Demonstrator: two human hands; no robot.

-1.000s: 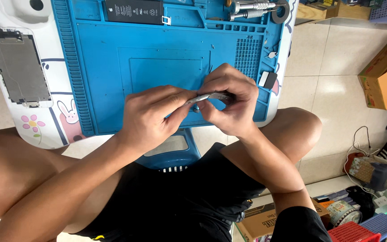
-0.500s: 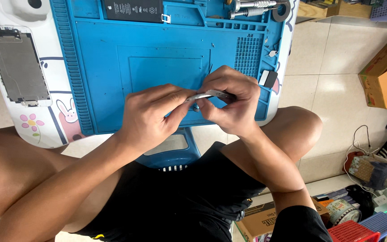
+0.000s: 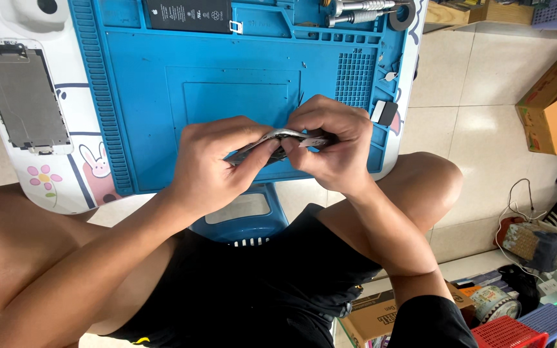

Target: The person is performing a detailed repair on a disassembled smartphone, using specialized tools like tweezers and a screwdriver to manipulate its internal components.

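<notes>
At frame centre, our left hand point(image 3: 211, 161) and right hand point(image 3: 330, 145) both pinch a thin silvery metal phone frame point(image 3: 277, 143). Our fingers hide most of it. At the upper edge, the black rectangular battery point(image 3: 188, 14) is cut off.

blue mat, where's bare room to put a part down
The blue mat is bare across its middle, between the black battery above and both hands below. Crowded spots: the top-right tray with metal tools, and the near edge under the hands.

We see a small white table point(image 3: 66, 193) carrying a blue work mat point(image 3: 162, 96); a bare phone frame point(image 3: 24, 96) lies at nine o'clock, a black battery point(image 3: 188, 13) at twelve.
</notes>
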